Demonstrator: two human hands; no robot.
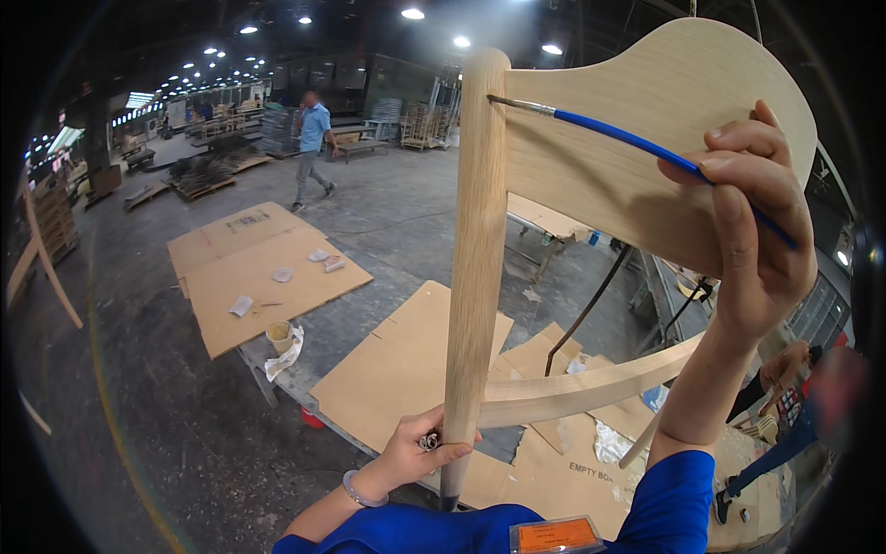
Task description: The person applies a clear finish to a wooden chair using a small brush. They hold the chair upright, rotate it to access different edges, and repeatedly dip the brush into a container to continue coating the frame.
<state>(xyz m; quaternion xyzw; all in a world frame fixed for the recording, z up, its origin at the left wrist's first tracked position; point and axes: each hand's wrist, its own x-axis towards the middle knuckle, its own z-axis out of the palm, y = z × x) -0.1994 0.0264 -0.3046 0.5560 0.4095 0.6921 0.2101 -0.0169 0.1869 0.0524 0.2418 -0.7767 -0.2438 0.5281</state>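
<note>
A pale wooden chair frame [478, 240] fills the middle and right of the head view, with a round post, a broad curved back panel [637, 120] and a bent lower rail [591, 388]. My left hand [420, 448] is wrapped round the lower part of the post, near its dark tip. Held up in front of the panel, my right hand [761, 212] pinches a thin paintbrush [628, 138] with a blue handle. The brush's tip touches the post near its top, close to the joint with the panel.
Flattened cardboard sheets [268, 268] cover a low table at left, with scraps on them and a cup [279, 336] at its edge. More cardboard [397, 360] lies below the chair. One person [314, 138] walks in the background; another [803, 406] stands at right.
</note>
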